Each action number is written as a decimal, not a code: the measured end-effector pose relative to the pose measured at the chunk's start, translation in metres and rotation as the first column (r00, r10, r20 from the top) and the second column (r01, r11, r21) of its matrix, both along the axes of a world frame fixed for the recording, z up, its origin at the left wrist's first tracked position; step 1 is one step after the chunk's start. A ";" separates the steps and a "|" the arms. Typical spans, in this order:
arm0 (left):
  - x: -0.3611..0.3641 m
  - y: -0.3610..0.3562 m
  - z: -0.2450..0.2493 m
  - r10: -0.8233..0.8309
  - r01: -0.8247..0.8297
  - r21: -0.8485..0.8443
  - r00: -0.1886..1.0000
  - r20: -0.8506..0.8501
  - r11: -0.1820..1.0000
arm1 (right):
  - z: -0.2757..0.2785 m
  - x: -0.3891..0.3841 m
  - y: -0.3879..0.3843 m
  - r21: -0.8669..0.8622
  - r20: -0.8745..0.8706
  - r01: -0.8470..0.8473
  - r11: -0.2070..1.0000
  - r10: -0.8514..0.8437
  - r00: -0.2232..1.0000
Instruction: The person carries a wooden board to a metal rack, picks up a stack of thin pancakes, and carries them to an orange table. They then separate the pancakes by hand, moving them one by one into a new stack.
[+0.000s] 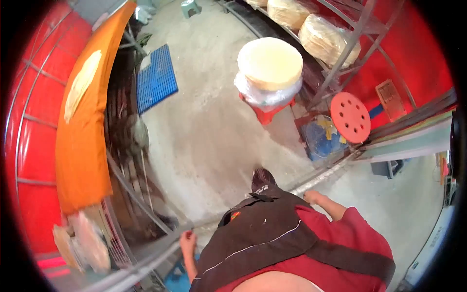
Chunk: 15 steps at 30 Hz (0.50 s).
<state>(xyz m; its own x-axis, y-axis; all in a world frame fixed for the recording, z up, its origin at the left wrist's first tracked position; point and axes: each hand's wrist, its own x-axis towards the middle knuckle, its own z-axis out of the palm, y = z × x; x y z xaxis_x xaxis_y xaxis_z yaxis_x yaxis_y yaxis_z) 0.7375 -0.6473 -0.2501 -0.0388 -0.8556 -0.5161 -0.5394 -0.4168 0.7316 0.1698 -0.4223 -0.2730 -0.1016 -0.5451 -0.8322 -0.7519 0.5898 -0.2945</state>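
My left hand (188, 240) hangs low beside my dark apron (258, 238), its fingers loosely curled with nothing visible in them. Close by it runs a grey metal rail (168, 243), which it overlaps in this view. On the other side, my right hand (314, 197) is at hip height next to the apron, over the metal floor strip (321, 179); its fingers are mostly hidden. Ahead of me, a thick round pale-yellow stack (270, 61) sits on clear plastic (267, 95) atop a red stool (265, 114). One dark shoe (262, 179) points forward.
At left, orange cloth (85, 146) covers a long surface beside a blue plastic grate (156, 78). A metal rack (348, 48) at right holds plastic-wrapped pale stacks (328, 39). A red round stool top (350, 118) stands near it. A small green stool (190, 8) is far ahead.
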 end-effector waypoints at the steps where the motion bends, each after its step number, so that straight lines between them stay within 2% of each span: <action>1: -0.021 -0.018 -0.015 -0.083 0.085 0.079 0.996 -0.026 0.993 | -0.012 -0.016 -0.027 -0.076 -0.048 -0.006 0.997 0.003 0.999; 2: -0.037 -0.037 -0.023 -0.171 0.169 0.134 0.985 0.001 0.976 | -0.054 -0.034 -0.047 -0.160 -0.148 -0.130 0.979 0.106 0.983; 3: -0.052 -0.059 -0.024 -0.278 0.264 0.182 0.959 0.052 0.947 | -0.082 -0.049 -0.075 -0.248 -0.095 0.062 0.967 -0.088 0.992; 4: -0.062 -0.084 -0.018 -0.370 0.342 0.219 0.923 0.106 0.914 | -0.035 -0.056 -0.129 -0.188 -0.138 0.122 0.975 -0.149 0.979; 5: -0.063 -0.112 -0.009 -0.423 0.380 0.251 0.894 0.148 0.890 | -0.053 -0.069 -0.159 -0.366 -0.177 0.225 0.903 -0.305 0.936; 6: -0.059 -0.138 -0.003 -0.457 0.402 0.273 0.871 0.181 0.874 | -0.034 -0.074 -0.198 -0.519 -0.127 0.369 0.771 -0.496 0.859; 8: -0.046 -0.200 0.008 -0.506 0.427 0.314 0.827 0.243 0.848 | -0.005 -0.079 -0.276 -0.660 0.078 0.519 0.543 -0.638 0.766; 9: -0.044 -0.238 0.015 -0.531 0.442 0.328 0.805 0.266 0.835 | 0.001 -0.075 -0.309 -0.434 0.372 0.802 0.410 -0.730 0.574; 10: -0.045 -0.281 0.021 -0.558 0.463 0.336 0.776 0.293 0.820 | 0.004 -0.072 -0.339 -0.119 0.580 0.963 0.243 -0.770 0.266; 12: -0.057 -0.375 0.023 -0.644 0.554 0.332 0.695 0.320 0.763 | 0.007 -0.057 -0.381 -0.205 0.590 0.948 0.245 -0.742 0.319; 13: -0.075 -0.431 0.026 -0.696 0.632 0.291 0.646 0.313 0.718 | -0.001 -0.044 -0.401 -0.250 0.593 0.950 0.186 -0.746 0.302; 15: -0.131 -0.537 0.017 -0.819 0.828 0.105 0.512 0.259 0.551 | -0.016 -0.022 -0.431 -0.348 0.576 0.930 0.117 -0.756 0.311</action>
